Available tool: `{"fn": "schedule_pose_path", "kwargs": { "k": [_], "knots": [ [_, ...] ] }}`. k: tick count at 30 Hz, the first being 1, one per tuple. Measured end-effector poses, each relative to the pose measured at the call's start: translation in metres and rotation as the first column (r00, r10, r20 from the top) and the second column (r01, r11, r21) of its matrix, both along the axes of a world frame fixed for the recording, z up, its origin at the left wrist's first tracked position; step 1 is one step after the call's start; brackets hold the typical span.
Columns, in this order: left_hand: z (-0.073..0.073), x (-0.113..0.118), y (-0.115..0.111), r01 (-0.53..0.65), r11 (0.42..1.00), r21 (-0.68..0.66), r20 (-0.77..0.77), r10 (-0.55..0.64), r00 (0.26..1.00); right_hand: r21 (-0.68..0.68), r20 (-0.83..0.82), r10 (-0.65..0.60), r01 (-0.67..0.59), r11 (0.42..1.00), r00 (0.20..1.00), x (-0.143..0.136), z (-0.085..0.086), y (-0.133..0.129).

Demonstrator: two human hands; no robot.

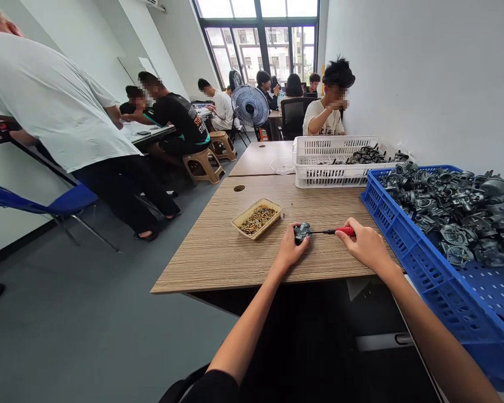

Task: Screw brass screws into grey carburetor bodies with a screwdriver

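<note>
My left hand (292,247) is closed around a small dark grey metal part (302,232) on the wooden table (218,246). My right hand (363,243) grips the red handle of a screwdriver (345,230), whose shaft lies level and points left. Its tip meets the right side of the metal part; the exact contact spot is too small to make out. Left of my left hand sits a cream tray (256,235) holding many brass-coloured screws. A couple of tiny loose pieces lie on the table between the tray and the metal part.
A blue crate (420,268) heaped with metal parts stands at the right, beside my right forearm. Behind it is a white basket (327,178) with dark parts. A person sits beyond the basket; others sit or stand further off. A fan (250,106) stands behind the table.
</note>
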State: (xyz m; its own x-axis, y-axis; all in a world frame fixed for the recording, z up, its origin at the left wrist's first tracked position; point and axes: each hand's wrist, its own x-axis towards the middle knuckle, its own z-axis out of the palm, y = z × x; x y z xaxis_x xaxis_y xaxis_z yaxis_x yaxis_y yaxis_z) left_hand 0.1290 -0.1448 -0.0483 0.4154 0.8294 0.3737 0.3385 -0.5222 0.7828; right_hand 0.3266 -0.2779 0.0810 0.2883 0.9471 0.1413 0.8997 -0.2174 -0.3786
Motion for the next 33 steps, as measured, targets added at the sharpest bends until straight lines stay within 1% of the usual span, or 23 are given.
{"fn": "schedule_pose_path", "kwargs": {
  "k": [4,7,9,13,16,19,21,24,27,29,31,33],
  "knots": [
    [-0.002,0.000,0.001,-0.021,0.999,0.038,0.014,0.020,1.000,0.031,-0.023,-0.035,0.035,0.999,0.999,0.015,-0.009,0.005],
    [-0.003,0.001,0.001,-0.039,0.998,0.043,0.019,0.039,0.999,0.056,-0.039,-0.081,0.084,0.995,0.996,0.023,-0.020,0.010],
    [-0.003,0.001,0.001,-0.044,0.998,0.035,0.026,0.043,0.999,0.068,-0.023,-0.109,0.111,0.991,0.994,0.025,-0.029,0.013],
    [0.001,0.000,0.000,-0.034,0.999,0.006,0.036,0.033,0.999,0.074,0.054,-0.152,0.148,0.986,0.987,0.023,-0.047,0.017],
    [0.003,0.000,-0.001,-0.018,1.000,-0.012,0.042,0.019,0.999,0.047,0.105,-0.157,0.153,0.987,0.982,0.025,-0.064,0.019],
    [0.004,-0.001,-0.002,-0.005,1.000,-0.023,0.067,0.006,0.998,-0.003,0.182,-0.139,0.142,0.990,0.973,0.028,-0.081,0.021],
    [0.004,-0.001,-0.001,0.001,1.000,-0.031,0.088,0.002,0.996,0.008,0.248,-0.102,0.104,0.995,0.963,0.028,-0.089,0.022],
    [0.003,-0.001,0.000,-0.002,0.999,-0.043,0.111,0.006,0.994,0.108,0.272,-0.040,0.011,0.994,0.962,0.016,-0.094,0.024],
    [0.001,-0.001,0.002,0.004,0.999,-0.047,0.124,0.001,0.992,0.196,0.178,0.117,-0.152,0.969,0.977,-0.011,-0.098,0.028],
    [0.001,-0.002,0.002,0.019,0.999,-0.048,0.134,-0.013,0.991,0.206,0.086,0.220,-0.233,0.950,0.972,-0.032,-0.101,0.034],
    [0.002,-0.003,0.002,0.031,0.998,-0.050,0.142,-0.024,0.990,0.195,-0.013,0.275,-0.267,0.944,0.961,-0.051,-0.106,0.042],
    [0.003,-0.004,0.001,0.039,0.998,-0.054,0.147,-0.031,0.989,0.185,-0.107,0.278,-0.256,0.949,0.954,-0.064,-0.110,0.051]
  ]
}}
